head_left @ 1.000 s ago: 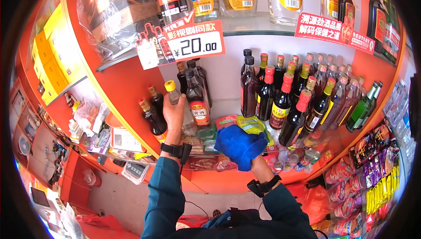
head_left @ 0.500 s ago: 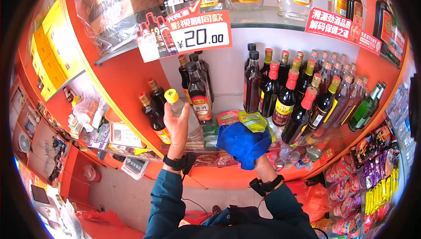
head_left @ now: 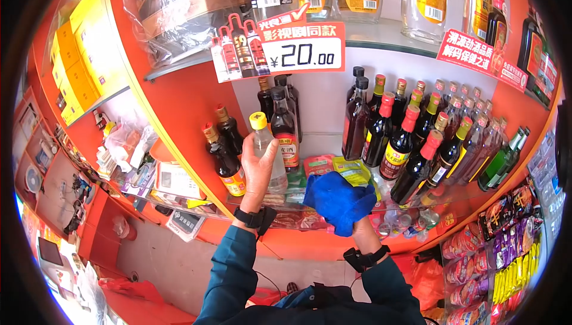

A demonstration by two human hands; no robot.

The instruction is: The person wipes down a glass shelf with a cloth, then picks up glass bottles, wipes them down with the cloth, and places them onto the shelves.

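Clear plastic with a yellow cap, that's the small bottle (head_left: 266, 149) the left hand (head_left: 260, 173) has wrapped up, fingers closed round the lower body with the cap and neck standing clear above. It's lifted just off the glass shelf (head_left: 333, 220), upright, in front of the dark bottles with gold caps (head_left: 226, 158) to the left and the tall dark wine bottles (head_left: 285, 123) behind. The right hand (head_left: 357, 225) is bunched shut on a blue cloth (head_left: 338, 200), held low just right of the bottle, over some flat packets (head_left: 339, 170) lying on the shelf.

If it were me wiping this one down, I'd keep the left grip low like that so the cloth can get round the shoulder and cap, and turn the bottle in the fingers rather than swinging it about.

Room-wise it's tight. The row of red- and yellow-capped bottles (head_left: 411, 146) stands packed close on the right, well within elbow range, and the near shelf edge is right under both wrists. The price sign reading 20.00 (head_left: 304, 53) hangs off the upper shelf above the bottle, so lifting straight up doesn't buy much. The freest space looks like toward the person, out over the aisle floor, away from the glass.
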